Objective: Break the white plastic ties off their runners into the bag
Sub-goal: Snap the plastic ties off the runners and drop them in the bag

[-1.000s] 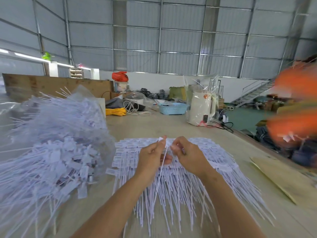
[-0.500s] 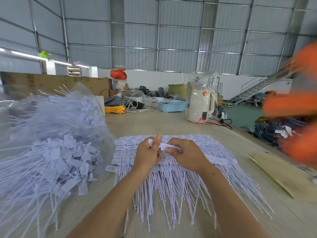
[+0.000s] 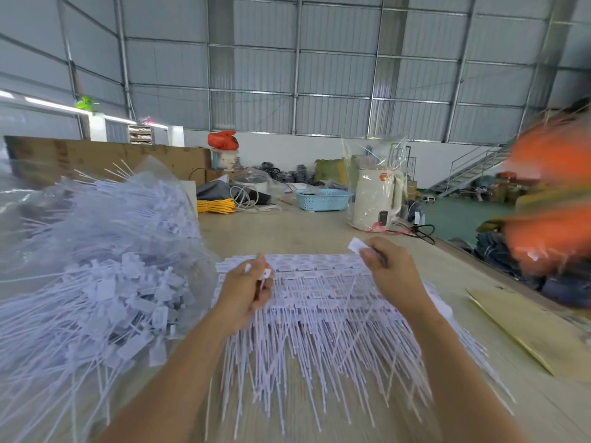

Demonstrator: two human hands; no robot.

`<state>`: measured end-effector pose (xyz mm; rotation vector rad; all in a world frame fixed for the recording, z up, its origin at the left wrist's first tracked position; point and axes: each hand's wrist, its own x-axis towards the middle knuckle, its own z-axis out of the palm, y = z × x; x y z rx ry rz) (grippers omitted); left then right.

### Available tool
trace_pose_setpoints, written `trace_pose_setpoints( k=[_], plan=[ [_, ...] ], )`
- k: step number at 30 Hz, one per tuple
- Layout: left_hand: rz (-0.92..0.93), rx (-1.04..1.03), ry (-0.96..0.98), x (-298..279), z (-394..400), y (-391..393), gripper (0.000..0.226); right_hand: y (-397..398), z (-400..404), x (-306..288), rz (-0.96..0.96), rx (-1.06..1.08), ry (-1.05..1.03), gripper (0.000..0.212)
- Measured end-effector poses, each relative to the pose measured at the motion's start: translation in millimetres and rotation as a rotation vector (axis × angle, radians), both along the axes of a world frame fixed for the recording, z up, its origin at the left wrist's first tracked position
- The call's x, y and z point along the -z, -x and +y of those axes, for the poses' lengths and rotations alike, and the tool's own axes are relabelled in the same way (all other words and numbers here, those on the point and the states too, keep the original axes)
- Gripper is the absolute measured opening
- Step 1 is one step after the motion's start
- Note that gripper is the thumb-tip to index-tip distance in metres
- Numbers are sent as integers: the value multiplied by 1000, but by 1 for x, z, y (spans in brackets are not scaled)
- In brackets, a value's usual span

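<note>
Item: we pinch a freed white tie [image 3: 357,245] in our right hand [image 3: 388,274]; left hand [image 3: 246,290] grips its runner [image 3: 264,276] above the stacked ties [image 3: 319,302]. Bag [image 3: 96,251] lies left, for dropping.

Over a fanned stack of white plastic ties [image 3: 319,302] on the table [image 3: 287,231], the left hand [image 3: 246,292] grips a thin runner piece, the right hand [image 3: 388,276] pinches a tie tag; clear bag [image 3: 105,251] of loose ties lies left

Orange figure [image 3: 553,199] at right blurred, cut by edge; bag [image 3: 80,251] cut at left; tie tips [image 3: 319,394] smeared.
</note>
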<state>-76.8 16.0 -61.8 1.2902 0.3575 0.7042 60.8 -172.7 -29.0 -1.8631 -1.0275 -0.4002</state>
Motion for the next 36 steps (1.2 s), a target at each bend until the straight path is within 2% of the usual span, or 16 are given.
trace_pose_setpoints(
  k=[3, 6, 8, 10, 11, 15, 17, 20, 23, 25, 32, 36],
  plan=[
    [-53, 109, 80, 0, -19, -9, 40, 25, 22, -1, -37, -184, 81, 16],
    [-77, 241, 122, -6, -35, -15, 56, 45, 37, 3, -108, -273, 199, 29],
    [-97, 243, -5, -5, -43, -17, 54, 51, 40, 5, -101, -301, 249, 33],
    [-106, 141, -222, -2, -47, -20, 42, 52, 40, 6, -68, -317, 214, 33],
    [-113, 84, -270, 0, -47, -21, 38, 51, 40, 6, -63, -313, 188, 33],
    [-138, -22, -247, 0, -42, -22, 37, 46, 42, 9, -138, -178, 109, 37],
    [-146, -31, -230, 0, -40, -21, 35, 41, 40, 11, -114, -118, 125, 33],
    [-110, -24, -217, -1, -39, -20, 30, 40, 38, 11, 17, -218, 242, 20],
    [-83, 12, -206, -1, -38, -17, 33, 41, 39, 13, -68, -203, 297, 31],
    [-74, 32, -190, -2, -37, -15, 33, 39, 39, 12, -100, -188, 299, 30],
    [-95, 129, -111, -11, -34, -11, 30, 38, 36, 10, -42, -263, 234, 25],
    [-46, 193, -106, -13, -33, -12, 29, 38, 37, 9, -54, -228, 264, 33]
  ],
)
